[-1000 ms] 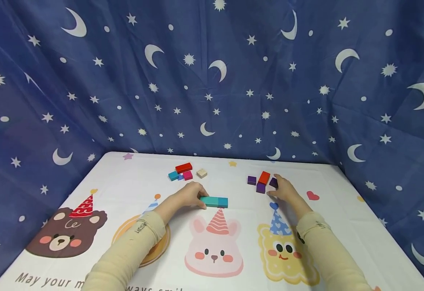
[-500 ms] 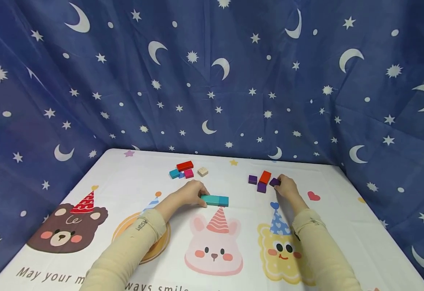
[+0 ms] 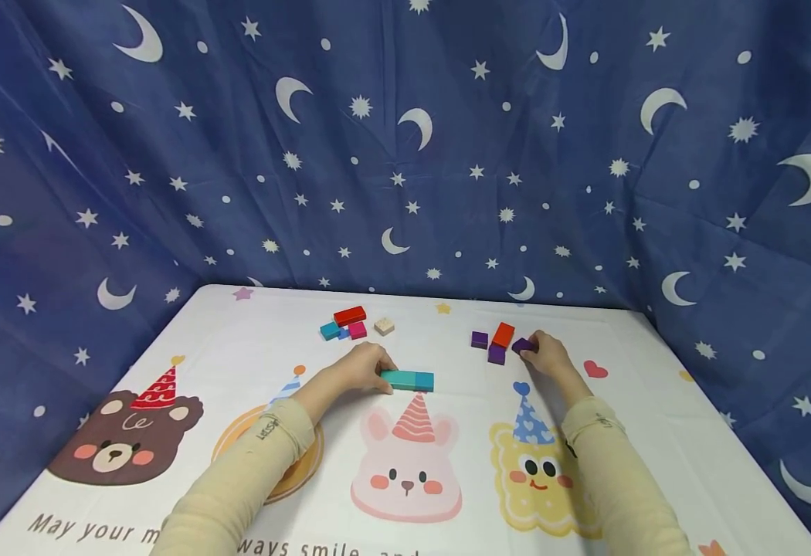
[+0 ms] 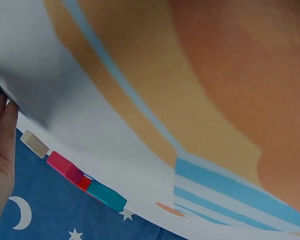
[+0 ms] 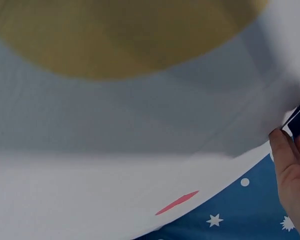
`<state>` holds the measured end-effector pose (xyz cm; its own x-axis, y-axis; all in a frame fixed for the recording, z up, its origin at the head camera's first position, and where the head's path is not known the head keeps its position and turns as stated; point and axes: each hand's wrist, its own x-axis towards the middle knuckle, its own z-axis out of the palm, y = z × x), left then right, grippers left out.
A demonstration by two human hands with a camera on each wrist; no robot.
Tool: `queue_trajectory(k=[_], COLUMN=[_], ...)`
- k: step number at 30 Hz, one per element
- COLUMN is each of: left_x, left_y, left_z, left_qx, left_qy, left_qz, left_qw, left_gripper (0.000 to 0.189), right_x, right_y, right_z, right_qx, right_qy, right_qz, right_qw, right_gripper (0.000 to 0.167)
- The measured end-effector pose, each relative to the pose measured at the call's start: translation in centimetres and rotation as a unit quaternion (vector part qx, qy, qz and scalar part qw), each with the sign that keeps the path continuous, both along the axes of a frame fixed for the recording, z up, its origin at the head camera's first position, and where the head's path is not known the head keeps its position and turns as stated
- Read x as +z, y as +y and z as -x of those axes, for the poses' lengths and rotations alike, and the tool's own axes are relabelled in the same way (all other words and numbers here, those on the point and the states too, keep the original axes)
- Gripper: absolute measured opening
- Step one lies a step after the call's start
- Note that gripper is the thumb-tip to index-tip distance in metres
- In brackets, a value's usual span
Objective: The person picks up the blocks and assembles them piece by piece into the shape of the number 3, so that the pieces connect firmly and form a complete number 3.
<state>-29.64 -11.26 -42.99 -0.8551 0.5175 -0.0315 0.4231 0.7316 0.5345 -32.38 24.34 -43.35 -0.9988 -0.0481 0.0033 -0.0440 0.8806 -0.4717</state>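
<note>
From the gripping left hand (image 3: 364,365) juts a teal block (image 3: 402,379); the right hand (image 3: 549,356) pinches a purple block (image 3: 522,346).

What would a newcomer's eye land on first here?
Likely the dark blue moon-and-star curtain filling the back of the head view, then the cartoon prints on the white tablecloth, such as the brown bear at left and pink rabbit mid-table. After that, the hands: the left hand holds a teal block beyond the rabbit, and the right hand pinches a purple block farther right.
</note>
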Motion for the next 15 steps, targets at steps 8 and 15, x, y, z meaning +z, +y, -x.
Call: queue_trajectory(k=[8,15], left_x=[0.23,0.25], left_y=[-0.07,-0.22], left_z=[0.25,0.23], left_qx=[-0.011,-0.013], left_qy=[0.005,0.000], left_qz=[0.005,0.003], left_qw=[0.9999,0.9999], left_gripper=[0.031,0.032], right_x=[0.59,0.30], right_y=[-0.19,-0.23], right_z=[0.09,0.03], right_qx=[-0.014,-0.037], right_qy=[-0.031,-0.010], right_qz=[0.012,0.039], right_qw=[0.9993,0.9985], right_gripper=[0.031,0.032])
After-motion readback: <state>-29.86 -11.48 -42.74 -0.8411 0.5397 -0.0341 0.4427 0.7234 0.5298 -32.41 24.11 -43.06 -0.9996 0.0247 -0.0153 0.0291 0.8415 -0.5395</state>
